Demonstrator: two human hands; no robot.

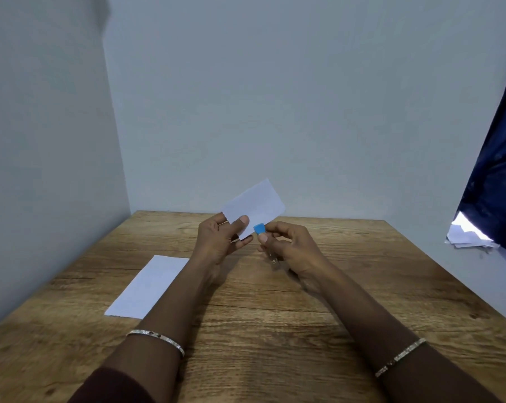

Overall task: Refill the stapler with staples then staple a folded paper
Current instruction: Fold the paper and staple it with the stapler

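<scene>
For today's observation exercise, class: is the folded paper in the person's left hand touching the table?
Apart. The head view shows the left hand pinching the folded paper, lifted clear above the table, its upper part against the wall.

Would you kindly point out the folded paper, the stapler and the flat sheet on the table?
folded paper (256, 205), head view, middle of its face.
stapler (259, 228), head view, its blue end.
flat sheet (150, 286), head view, its centre.

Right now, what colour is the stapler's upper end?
Blue; the stapler shows best in the head view.
</scene>
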